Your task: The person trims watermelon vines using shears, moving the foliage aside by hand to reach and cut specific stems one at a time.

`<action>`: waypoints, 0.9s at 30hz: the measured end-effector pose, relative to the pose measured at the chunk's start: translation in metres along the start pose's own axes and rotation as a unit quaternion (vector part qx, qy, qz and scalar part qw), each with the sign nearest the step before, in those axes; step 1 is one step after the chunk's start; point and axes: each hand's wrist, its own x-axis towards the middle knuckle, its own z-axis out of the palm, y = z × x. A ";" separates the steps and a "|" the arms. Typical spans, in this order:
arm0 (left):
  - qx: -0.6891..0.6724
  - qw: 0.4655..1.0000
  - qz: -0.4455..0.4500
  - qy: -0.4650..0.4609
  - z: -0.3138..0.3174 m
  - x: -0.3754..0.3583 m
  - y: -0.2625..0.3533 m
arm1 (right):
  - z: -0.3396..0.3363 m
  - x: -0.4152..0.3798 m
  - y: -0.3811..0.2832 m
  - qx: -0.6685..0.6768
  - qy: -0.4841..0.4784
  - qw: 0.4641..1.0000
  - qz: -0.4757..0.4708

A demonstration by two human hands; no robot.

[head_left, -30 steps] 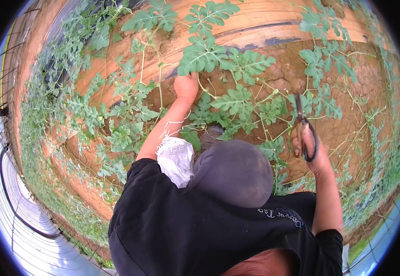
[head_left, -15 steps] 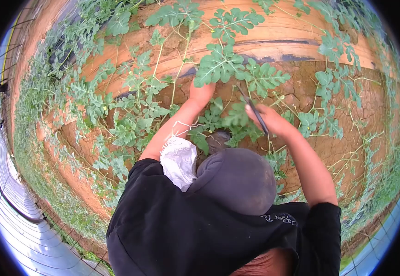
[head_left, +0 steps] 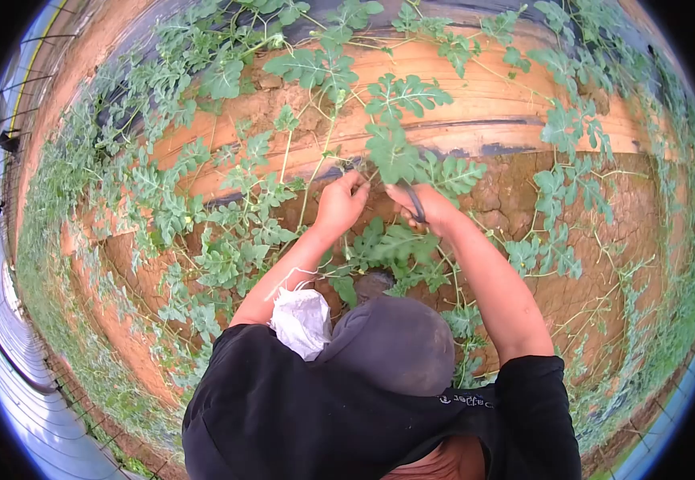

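Observation:
My left hand [head_left: 342,203] is closed in a pinch beside a thin watermelon vine [head_left: 330,152], its fingertips at the stems under a large lobed leaf [head_left: 391,152]. What exactly lies between the fingertips is too small to make out. A short distance to the right, my right hand [head_left: 427,210] is wrapped round dark-handled scissors [head_left: 418,205]. Their blades are blurred and partly hidden near the same stems. More watermelon leaves [head_left: 399,244] hang just below both hands, above my knee.
Watermelon vines [head_left: 227,256] spread over cracked brown soil [head_left: 507,192] on both sides. Soil-covered dark plastic film [head_left: 483,148] runs across ahead. A white bag [head_left: 301,322] sits by my dark-clad knee [head_left: 399,344]. Greenhouse sheeting [head_left: 11,384] curves along the left.
My left hand has come out from under the leaf and now shows its pinched fingers. My right hand has moved left with the scissors, close to the left hand. The view has shifted slightly.

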 end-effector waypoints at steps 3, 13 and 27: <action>0.048 0.977 -0.030 -0.205 -0.032 -0.001 0.012 | -0.008 -0.028 -0.001 0.005 -0.009 1.000 -0.013; 0.318 0.900 -0.038 0.294 -0.120 0.092 0.026 | -0.045 -0.084 -0.004 0.002 0.039 0.999 -0.014; -0.081 0.987 -0.075 0.112 -0.109 0.076 0.047 | -0.034 -0.017 -0.118 -0.114 0.025 0.988 -0.101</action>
